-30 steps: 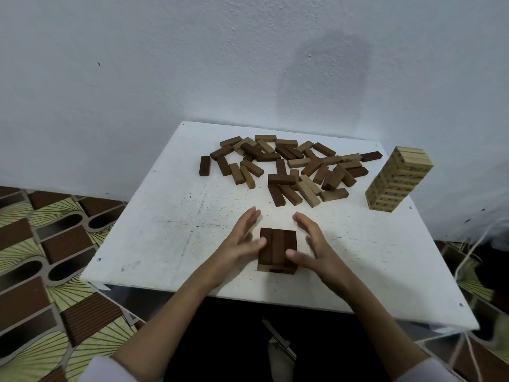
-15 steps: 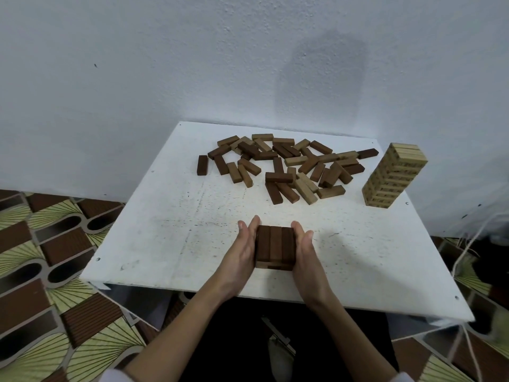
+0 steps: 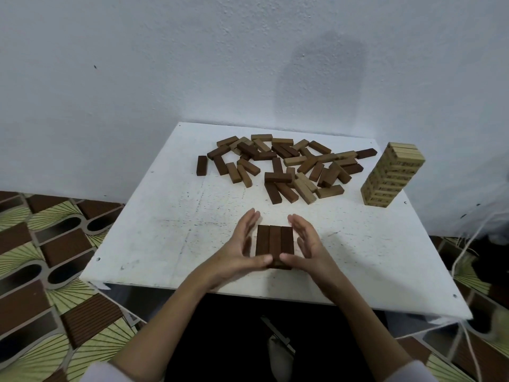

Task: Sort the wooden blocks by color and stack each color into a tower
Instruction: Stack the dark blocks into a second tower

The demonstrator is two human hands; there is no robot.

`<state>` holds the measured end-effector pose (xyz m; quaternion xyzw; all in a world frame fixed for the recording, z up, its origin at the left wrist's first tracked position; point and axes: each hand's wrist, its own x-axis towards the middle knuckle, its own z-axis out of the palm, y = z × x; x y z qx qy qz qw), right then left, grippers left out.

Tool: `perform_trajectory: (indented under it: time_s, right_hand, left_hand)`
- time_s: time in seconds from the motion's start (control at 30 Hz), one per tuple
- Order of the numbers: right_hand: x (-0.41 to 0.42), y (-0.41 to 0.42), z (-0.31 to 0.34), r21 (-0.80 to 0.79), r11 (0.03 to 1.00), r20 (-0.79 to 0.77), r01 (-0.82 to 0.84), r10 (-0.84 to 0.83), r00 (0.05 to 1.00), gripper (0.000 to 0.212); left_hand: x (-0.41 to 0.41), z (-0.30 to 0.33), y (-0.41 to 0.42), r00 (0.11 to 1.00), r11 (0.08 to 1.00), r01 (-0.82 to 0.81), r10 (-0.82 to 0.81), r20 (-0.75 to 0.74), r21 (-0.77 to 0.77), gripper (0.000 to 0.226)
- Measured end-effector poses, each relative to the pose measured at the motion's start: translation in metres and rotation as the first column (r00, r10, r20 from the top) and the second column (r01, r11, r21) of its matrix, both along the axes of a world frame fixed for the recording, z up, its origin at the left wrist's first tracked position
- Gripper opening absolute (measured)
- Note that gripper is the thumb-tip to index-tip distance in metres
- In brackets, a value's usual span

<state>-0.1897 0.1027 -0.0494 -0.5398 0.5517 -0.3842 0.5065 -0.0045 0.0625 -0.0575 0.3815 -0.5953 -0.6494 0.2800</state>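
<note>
A low stack of dark brown blocks (image 3: pixel 274 240) sits near the front of the white table (image 3: pixel 176 221), three blocks side by side on top. My left hand (image 3: pixel 239 252) flanks its left side and my right hand (image 3: pixel 308 247) its right side. Fingers of both are straight and a little off the sides, while both thumbs touch the stack's near end. A loose pile of dark, medium and light wooden blocks (image 3: pixel 286 166) lies at the back of the table. A tall tower of light blocks (image 3: pixel 392 175) stands at the back right.
One dark block (image 3: pixel 201 165) lies apart at the left of the pile. The table stands against a white wall. Patterned floor tiles (image 3: pixel 49 266) show on the left, and white cords (image 3: pixel 468 244) hang off the table's right side.
Half a second ago both palms pressed flat against the stack's sides. Now the fingers have spread away from it and only the thumbs touch its near end.
</note>
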Motion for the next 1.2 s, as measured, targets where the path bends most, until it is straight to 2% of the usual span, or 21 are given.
perform_trajectory:
  time_s: [0.07,0.17,0.3,0.8,1.0,1.2]
  right_hand:
    - [-0.01,-0.004,0.0,-0.04,0.997,-0.142,-0.059,0.052,0.989,0.088]
    - [-0.015,-0.012,-0.002,-0.064,0.99,-0.282,-0.13,0.107,0.954,0.095]
    - [-0.015,-0.017,-0.004,-0.07,0.987,-0.349,-0.145,0.112,0.93,0.098]
    - [-0.012,-0.02,-0.002,-0.106,0.978,-0.369,-0.179,0.128,0.92,0.092]
    - [-0.014,-0.014,-0.004,-0.04,0.989,-0.298,-0.146,0.127,0.946,0.113]
    - [-0.019,-0.013,-0.005,0.003,0.989,-0.293,-0.147,0.141,0.946,0.114]
  left_hand:
    - [0.007,0.003,-0.003,0.987,0.982,0.068,-0.041,0.153,-0.175,0.111]
    - [0.008,0.006,-0.008,0.965,0.965,0.088,-0.021,0.262,-0.249,0.113]
    - [0.003,0.011,-0.01,0.958,0.962,0.065,0.014,0.285,-0.266,0.11]
    - [-0.003,0.006,-0.014,0.946,0.959,0.077,0.016,0.325,-0.271,0.109]
    - [0.001,0.005,-0.01,0.94,0.969,0.104,-0.022,0.341,-0.226,0.118]
    - [0.003,0.005,-0.008,0.942,0.972,0.102,-0.026,0.335,-0.211,0.117]
